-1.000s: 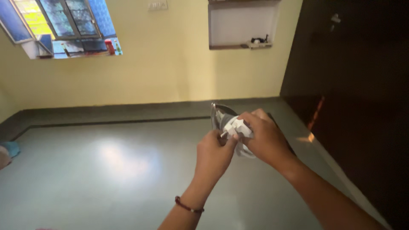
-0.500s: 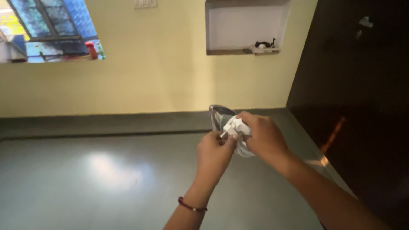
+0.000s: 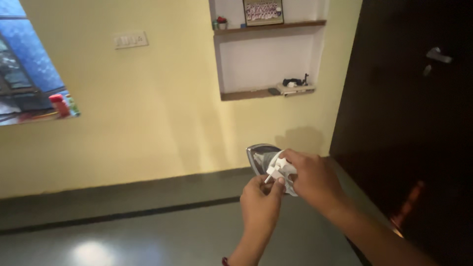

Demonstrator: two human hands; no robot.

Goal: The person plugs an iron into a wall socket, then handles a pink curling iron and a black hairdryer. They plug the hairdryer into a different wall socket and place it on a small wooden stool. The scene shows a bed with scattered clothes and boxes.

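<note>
In front of me my two hands meet around a clothes iron (image 3: 259,156), whose shiny metal soleplate faces the camera. My right hand (image 3: 315,180) grips the iron's body from the right, with white cord bunched under its fingers. My left hand (image 3: 260,207) comes up from below and pinches the white plug (image 3: 276,168) at the end of the cord. The plug's metal pins point left. Most of the iron's body is hidden behind my right hand.
A dark wooden door (image 3: 409,123) with a metal handle (image 3: 437,54) fills the right side. The yellow wall has a niche shelf (image 3: 268,92) holding small items, a switch plate (image 3: 130,39) and a window (image 3: 24,83) at left. Grey floor (image 3: 148,236) lies below.
The view has tilted upward, so the niche and wall sit lower in view and less floor shows. My hands stay together on the iron and plug, slightly lower in view.
</note>
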